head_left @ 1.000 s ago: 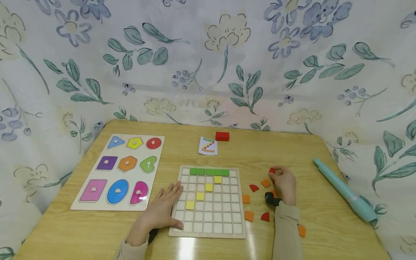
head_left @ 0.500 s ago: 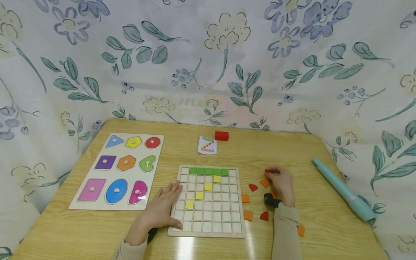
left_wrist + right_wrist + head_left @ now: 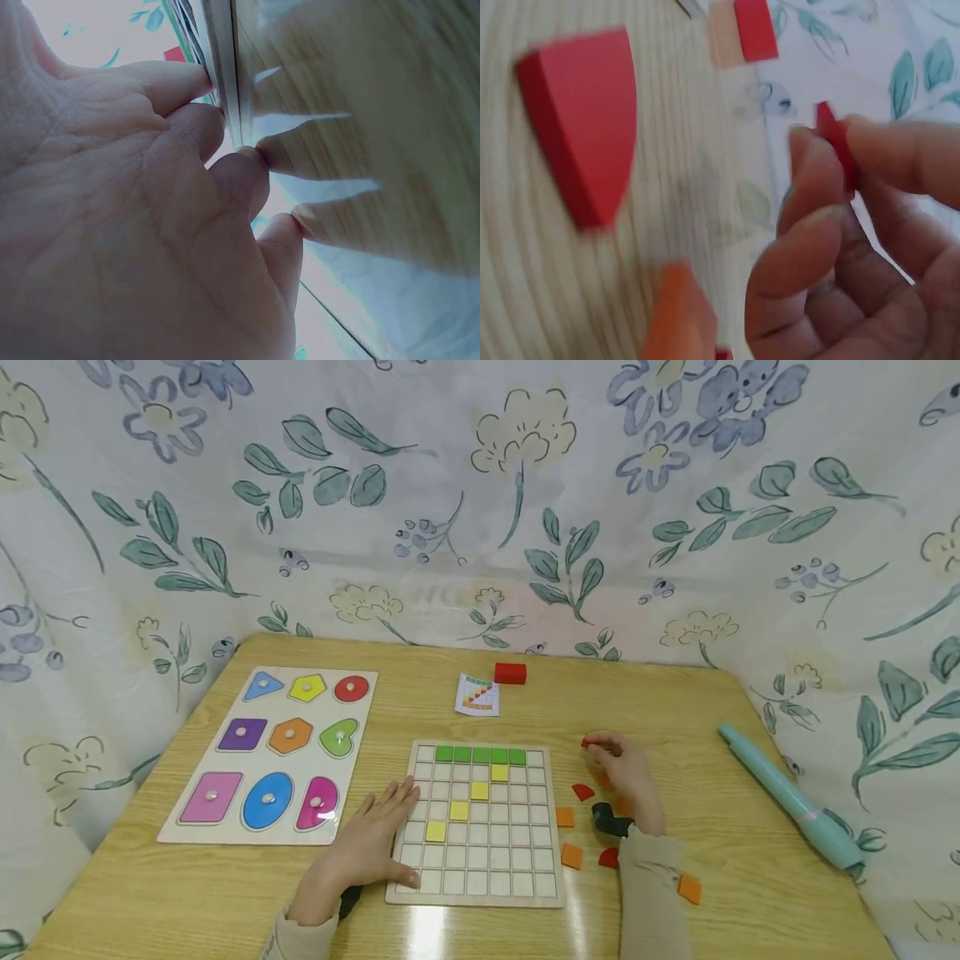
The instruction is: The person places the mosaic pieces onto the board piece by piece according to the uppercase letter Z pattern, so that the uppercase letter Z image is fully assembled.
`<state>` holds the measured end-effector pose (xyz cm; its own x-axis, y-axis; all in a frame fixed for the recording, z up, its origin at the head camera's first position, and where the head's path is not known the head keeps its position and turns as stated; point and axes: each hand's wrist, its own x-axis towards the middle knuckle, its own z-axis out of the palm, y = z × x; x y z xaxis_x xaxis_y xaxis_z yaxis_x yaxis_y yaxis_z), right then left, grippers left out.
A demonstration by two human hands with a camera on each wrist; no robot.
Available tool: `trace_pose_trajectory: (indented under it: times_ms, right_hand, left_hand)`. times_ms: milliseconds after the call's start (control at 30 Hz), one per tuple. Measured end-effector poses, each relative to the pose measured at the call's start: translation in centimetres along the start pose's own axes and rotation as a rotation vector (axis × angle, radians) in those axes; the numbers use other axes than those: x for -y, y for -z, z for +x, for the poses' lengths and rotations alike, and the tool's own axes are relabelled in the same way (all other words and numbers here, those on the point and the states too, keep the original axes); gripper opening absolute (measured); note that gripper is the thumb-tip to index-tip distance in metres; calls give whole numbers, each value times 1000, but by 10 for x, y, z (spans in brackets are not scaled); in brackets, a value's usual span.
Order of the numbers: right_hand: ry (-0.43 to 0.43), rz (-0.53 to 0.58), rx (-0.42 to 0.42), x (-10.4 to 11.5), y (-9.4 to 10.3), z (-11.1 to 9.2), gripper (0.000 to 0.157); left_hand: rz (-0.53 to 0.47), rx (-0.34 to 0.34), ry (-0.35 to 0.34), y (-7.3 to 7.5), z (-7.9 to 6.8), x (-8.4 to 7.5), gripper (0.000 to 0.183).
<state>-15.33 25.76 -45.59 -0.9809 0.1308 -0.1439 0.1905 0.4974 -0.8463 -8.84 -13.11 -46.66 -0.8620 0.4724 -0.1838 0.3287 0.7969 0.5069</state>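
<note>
My right hand (image 3: 626, 774) pinches a small red piece (image 3: 838, 146) between thumb and fingertips, raised above the table to the right of the grid board. Most of that piece is hidden by the fingers. With fingers spread, my left hand (image 3: 366, 842) rests on the left edge of the wooden grid board (image 3: 501, 899). A row of green squares (image 3: 482, 755) lies along the board's top, and yellow squares (image 3: 458, 811) run diagonally below it. Beside the board lie red quarter-circle pieces (image 3: 582, 792) and orange squares (image 3: 572, 857), some partly covered by the right hand and sleeve.
A knobbed shape puzzle (image 3: 279, 756) lies at the left. Behind the board are a pattern card (image 3: 477, 695) and a red block (image 3: 510, 673). A teal pen-shaped object (image 3: 791, 797) lies at the right, and a floral cloth (image 3: 480, 510) hangs behind the table.
My right hand has moved left toward the board with the red piece pinched in it. The left hand has stayed in place on the board's edge.
</note>
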Motion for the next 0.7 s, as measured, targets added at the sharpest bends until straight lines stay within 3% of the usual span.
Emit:
trace_pose_trajectory:
  times_ms: [400, 700]
  right_hand:
    - [89, 42, 123, 23, -41, -2, 23]
    - [119, -63, 236, 31, -65, -5, 14]
  left_hand:
    - [-2, 6, 11, -1, 2, 1, 124]
    - [-10, -2, -3, -1, 1, 2, 125]
